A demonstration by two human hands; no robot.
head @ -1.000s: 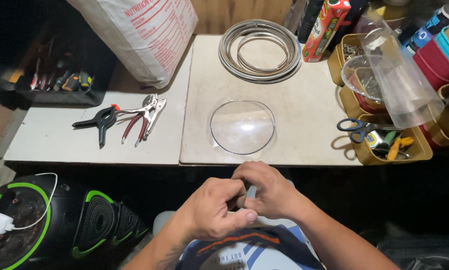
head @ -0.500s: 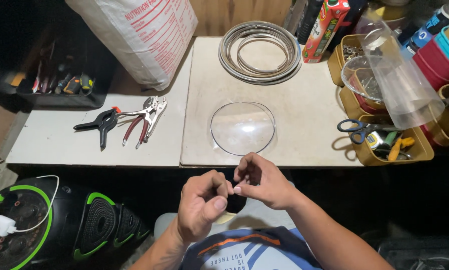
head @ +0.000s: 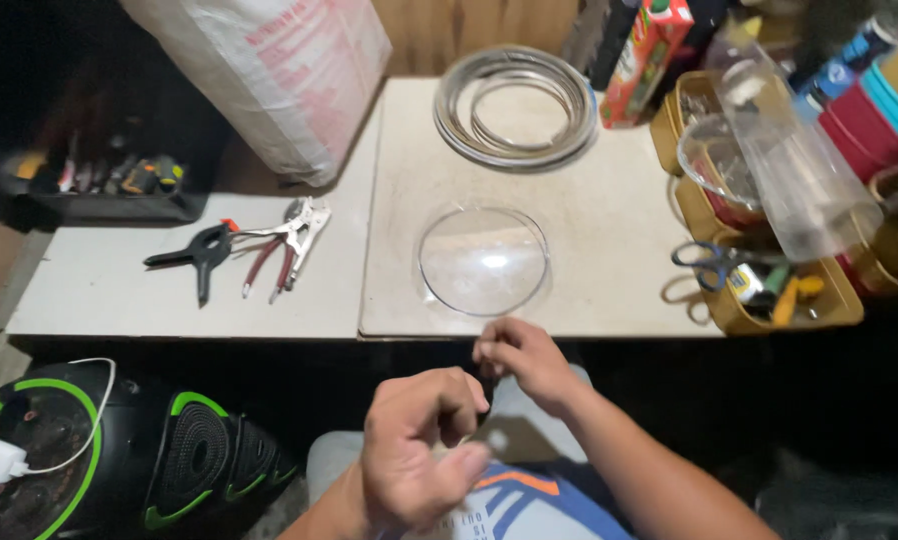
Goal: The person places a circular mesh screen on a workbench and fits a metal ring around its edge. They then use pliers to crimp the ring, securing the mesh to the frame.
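Pale tabletop (head: 609,250), clear dish (head: 483,260), pliers (head: 287,245)

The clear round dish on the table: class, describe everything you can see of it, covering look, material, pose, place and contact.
The clear round dish is a shallow, see-through disc with a thin raised rim, glass or clear plastic by its look. It appears empty, lying flat and open side up on the pale table slab, near its front edge. A coil of metal rings lies behind it, apart from it. The right hand is just in front, below the table edge, not touching it. Nothing but the slab touches it.
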